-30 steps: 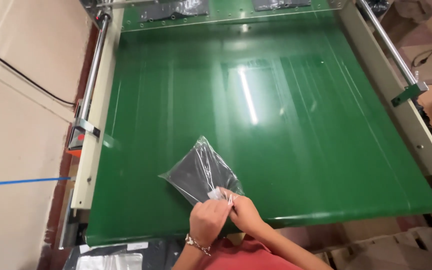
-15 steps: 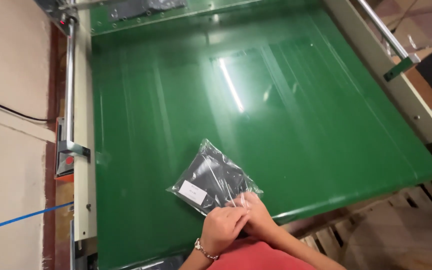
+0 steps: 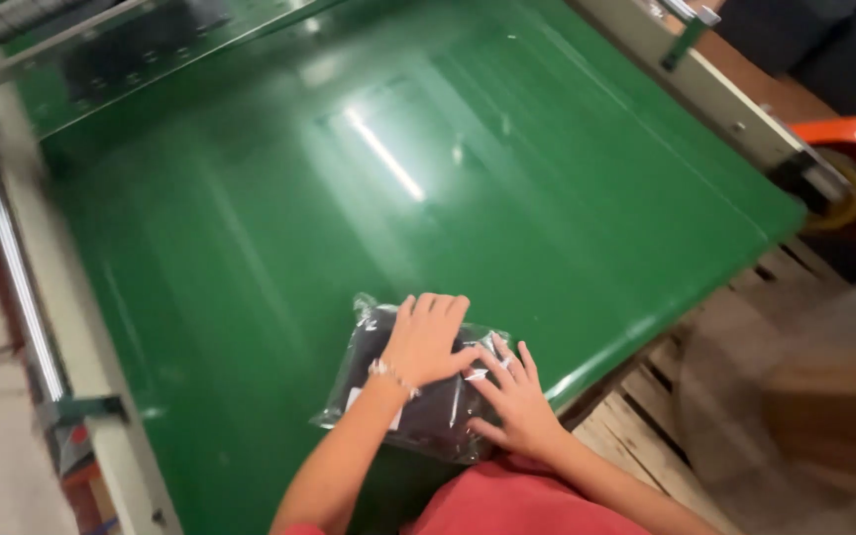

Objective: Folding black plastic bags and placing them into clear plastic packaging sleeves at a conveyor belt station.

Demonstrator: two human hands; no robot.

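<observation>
Green belt [image 3: 349, 198] lies open; side rails [image 3: 705, 89] flank it.

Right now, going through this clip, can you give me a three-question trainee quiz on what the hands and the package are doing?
1. True or false: both hands lie flat on the clear bag of dark cloth.
2. What does the bag rest on? A) a wooden pallet B) a green conveyor belt C) a cardboard box
3. Which hand wears a bracelet at the wrist?

Key
1. True: the left hand and the right hand both press on it, fingers spread.
2. B: the green conveyor belt, near its close edge; the wooden pallet lies below, to the right.
3. The left hand.
</observation>
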